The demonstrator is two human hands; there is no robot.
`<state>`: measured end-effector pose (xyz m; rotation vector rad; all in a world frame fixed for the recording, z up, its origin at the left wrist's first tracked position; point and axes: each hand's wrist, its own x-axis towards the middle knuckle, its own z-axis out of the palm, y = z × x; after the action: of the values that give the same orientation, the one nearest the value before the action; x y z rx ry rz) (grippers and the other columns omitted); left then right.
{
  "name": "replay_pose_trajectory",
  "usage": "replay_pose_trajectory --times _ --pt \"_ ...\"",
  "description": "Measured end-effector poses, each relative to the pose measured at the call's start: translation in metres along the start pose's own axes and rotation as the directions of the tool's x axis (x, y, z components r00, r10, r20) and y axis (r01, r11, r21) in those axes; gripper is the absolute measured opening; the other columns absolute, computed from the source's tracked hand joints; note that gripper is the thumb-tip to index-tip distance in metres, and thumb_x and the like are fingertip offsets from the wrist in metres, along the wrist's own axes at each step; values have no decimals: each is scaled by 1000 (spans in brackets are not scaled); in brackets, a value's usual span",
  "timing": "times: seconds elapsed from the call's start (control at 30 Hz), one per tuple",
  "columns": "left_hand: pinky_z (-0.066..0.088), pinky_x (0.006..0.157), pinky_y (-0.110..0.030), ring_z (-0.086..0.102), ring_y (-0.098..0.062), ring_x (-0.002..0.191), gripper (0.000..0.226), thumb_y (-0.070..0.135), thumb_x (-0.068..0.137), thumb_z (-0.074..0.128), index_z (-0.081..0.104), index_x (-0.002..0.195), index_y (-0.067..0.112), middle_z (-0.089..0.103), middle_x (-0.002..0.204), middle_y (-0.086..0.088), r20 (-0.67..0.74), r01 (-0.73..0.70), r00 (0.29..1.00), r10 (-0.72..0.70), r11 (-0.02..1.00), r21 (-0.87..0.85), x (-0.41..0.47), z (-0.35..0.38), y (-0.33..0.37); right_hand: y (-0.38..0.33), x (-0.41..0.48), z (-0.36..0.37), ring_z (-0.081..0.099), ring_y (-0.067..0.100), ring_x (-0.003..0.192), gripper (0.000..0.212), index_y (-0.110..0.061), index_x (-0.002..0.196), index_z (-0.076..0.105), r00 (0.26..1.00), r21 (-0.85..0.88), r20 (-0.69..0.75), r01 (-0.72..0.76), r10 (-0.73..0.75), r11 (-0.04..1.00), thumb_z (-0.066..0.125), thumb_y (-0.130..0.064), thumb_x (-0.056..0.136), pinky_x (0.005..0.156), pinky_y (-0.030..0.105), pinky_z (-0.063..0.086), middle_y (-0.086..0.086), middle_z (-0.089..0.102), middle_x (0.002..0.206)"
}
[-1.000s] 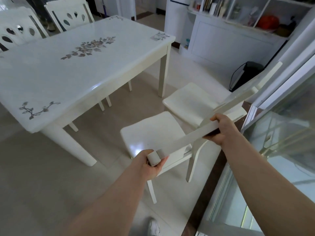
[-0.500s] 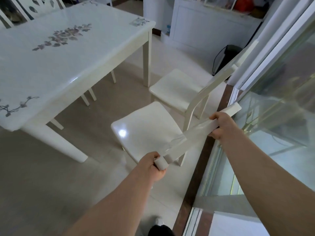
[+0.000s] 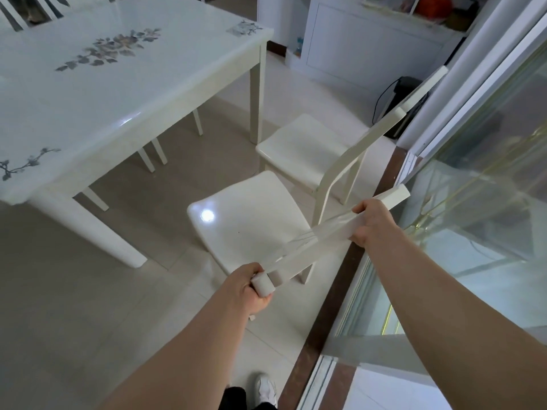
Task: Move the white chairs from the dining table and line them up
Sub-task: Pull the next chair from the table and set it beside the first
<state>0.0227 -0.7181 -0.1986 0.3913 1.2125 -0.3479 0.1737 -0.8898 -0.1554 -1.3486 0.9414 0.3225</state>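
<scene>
A white chair point(image 3: 245, 220) stands on the tiled floor between me and the dining table point(image 3: 97, 81), its back towards me. My left hand point(image 3: 251, 288) grips the left end of its top rail and my right hand point(image 3: 370, 221) grips the rail near its right end. Just beyond it a second white chair point(image 3: 299, 149) stands beside the glass door, facing the same way. More white chairs point(image 3: 17, 13) sit at the table's far side, mostly cut off; legs of another show under the table.
A glass sliding door point(image 3: 473, 202) with a brown floor track runs along the right. A white cabinet point(image 3: 370, 45) stands at the back, with a black device and cable point(image 3: 405, 96) on the floor. My shoe point(image 3: 266, 389) is at the bottom.
The held chair has shifted back towards the glass door and away from the table, settling closer in line behind the second chair. Both hands have kept their grip on the rail.
</scene>
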Motion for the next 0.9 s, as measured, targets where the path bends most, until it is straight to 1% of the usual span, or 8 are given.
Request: replay_pose_trajectory --times 0.1,0.2,0.3,0.37,0.57,0.73,0.8,0.9 --pt "44 67 -23 51 -18 60 24 -10 82 43 45 64 4 55 47 -9 9 -6 1000 6 999 -43 1 1 -1 -2 0 2 50 36 113 22 -12 75 48 1000 -4 3 -23 23 1000 41 7 65 94 56 46 11 46 117" --pt "47 83 -23 54 -19 66 22 -11 81 45 48 66 4 56 68 -8 18 -17 1000 18 998 -67 3 4 4 -8 7 7 49 27 108 21 -11 70 43 999 27 37 -23 22 999 36 5 58 94 61 43 10 41 105" --pt "47 86 -26 55 -19 71 18 -11 79 47 49 69 5 55 76 -8 17 -18 1000 19 997 -74 7 5 6 -12 12 11 47 25 99 22 -11 68 41 998 19 53 -29 28 999 36 5 55 96 64 39 9 39 101" --pt "48 85 -27 56 -20 69 17 -11 78 48 50 71 4 57 74 -8 3 -14 1000 15 998 -64 7 4 3 -12 8 9 50 31 111 20 -11 70 46 998 0 47 -48 48 999 38 6 60 94 61 43 8 46 108" --pt "52 65 -23 55 -19 61 18 -10 80 47 49 69 4 58 49 -9 -34 -20 999 19 999 -45 1 10 -12 -10 4 -3 51 36 110 24 -13 76 52 998 -12 31 -62 62 998 43 6 65 93 55 48 9 48 121" --pt "50 97 -35 56 -26 85 12 -6 86 48 51 78 1 56 79 -13 -69 -57 996 61 997 61 -7 10 -12 -8 -3 -5 52 32 119 17 -13 71 49 999 -25 22 -37 38 999 45 3 69 97 52 48 13 51 131" --pt "49 97 -41 55 -29 88 6 -3 87 51 50 84 2 55 86 -15 -122 -76 988 92 989 126 -10 12 -12 -10 -12 -4 54 31 117 17 -12 83 56 1000 -94 15 -4 5 996 47 1 76 99 49 47 13 53 131" --pt "41 100 -45 49 -30 100 16 4 87 55 45 100 7 50 109 -13 -166 -110 975 151 965 238 -24 19 -9 -12 -29 -3 57 23 93 43 -2 135 48 989 -246 114 125 -99 961 43 -8 92 99 40 46 11 56 122"
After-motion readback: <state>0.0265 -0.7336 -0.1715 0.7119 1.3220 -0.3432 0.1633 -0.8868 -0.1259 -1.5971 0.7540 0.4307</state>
